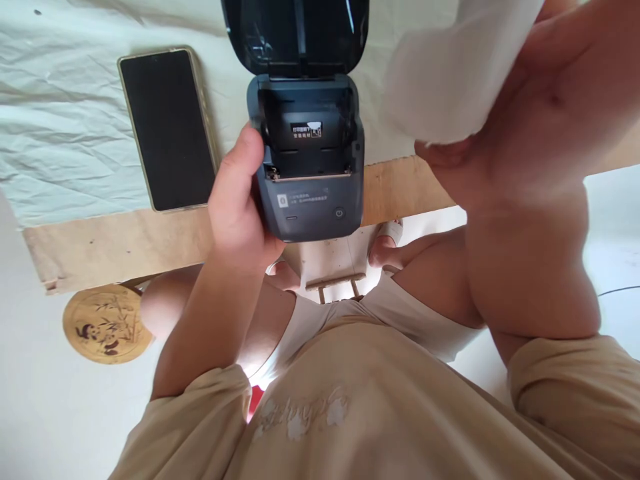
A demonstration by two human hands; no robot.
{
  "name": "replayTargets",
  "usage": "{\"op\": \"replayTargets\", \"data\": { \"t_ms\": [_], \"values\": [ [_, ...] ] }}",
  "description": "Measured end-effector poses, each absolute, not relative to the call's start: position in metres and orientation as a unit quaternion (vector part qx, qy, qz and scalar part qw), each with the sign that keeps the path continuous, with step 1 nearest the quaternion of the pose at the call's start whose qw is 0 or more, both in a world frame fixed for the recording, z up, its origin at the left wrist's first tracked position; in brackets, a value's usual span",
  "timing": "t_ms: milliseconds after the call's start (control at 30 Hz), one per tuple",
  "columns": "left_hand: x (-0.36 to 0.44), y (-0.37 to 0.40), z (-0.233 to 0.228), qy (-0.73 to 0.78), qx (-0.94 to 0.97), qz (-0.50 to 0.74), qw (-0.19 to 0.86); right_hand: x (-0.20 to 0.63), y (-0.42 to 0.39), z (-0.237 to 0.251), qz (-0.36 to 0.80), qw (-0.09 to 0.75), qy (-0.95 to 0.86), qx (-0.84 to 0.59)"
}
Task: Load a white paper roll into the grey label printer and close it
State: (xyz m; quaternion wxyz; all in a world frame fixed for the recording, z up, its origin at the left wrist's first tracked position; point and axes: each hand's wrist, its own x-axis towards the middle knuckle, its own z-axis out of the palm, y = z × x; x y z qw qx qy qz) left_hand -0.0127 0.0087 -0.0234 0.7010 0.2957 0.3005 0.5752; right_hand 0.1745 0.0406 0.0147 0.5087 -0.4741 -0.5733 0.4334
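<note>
A dark grey portable printer (310, 200) sits at the table's near edge with its lid (295, 37) flipped up and its paper bay empty. My left hand (237, 200) grips the printer's left side, thumb up along its edge. My right hand (500, 143) is raised close to the camera at the upper right and holds a white roll or wad of paper (445, 73), blurred, to the right of the printer and apart from it.
A black phone (167, 127) lies screen-up on the white cloth (60, 120) left of the printer. The wooden table edge (115, 243) runs across the view. A round bamboo mat with panda art (107, 323) lies on the floor. My knees and feet show below.
</note>
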Motion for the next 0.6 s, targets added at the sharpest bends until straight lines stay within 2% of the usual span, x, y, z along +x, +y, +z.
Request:
{"op": "replayTargets", "data": {
  "t_ms": [67, 133, 233, 400, 600],
  "values": [
    [-0.014, 0.01, -0.022, 0.275, 0.282, 0.572, 0.72, 0.176, 0.046, 0.004, 0.502, 0.52, -0.51, -0.466],
    [-0.015, 0.011, -0.022, 0.252, 0.283, 0.576, 0.725, 0.176, 0.047, -0.005, 0.493, 0.512, -0.518, -0.475],
    [-0.016, 0.012, -0.024, 0.243, 0.289, 0.57, 0.73, 0.176, 0.044, -0.013, 0.381, 0.483, -0.626, -0.48],
    [-0.018, 0.009, -0.024, 0.278, 0.299, 0.545, 0.732, 0.18, 0.043, -0.022, 0.148, 0.321, -0.795, -0.492],
    [-0.013, 0.008, -0.018, 0.291, 0.287, 0.568, 0.715, 0.183, 0.044, -0.024, 0.161, 0.325, -0.789, -0.496]
  ]
}}
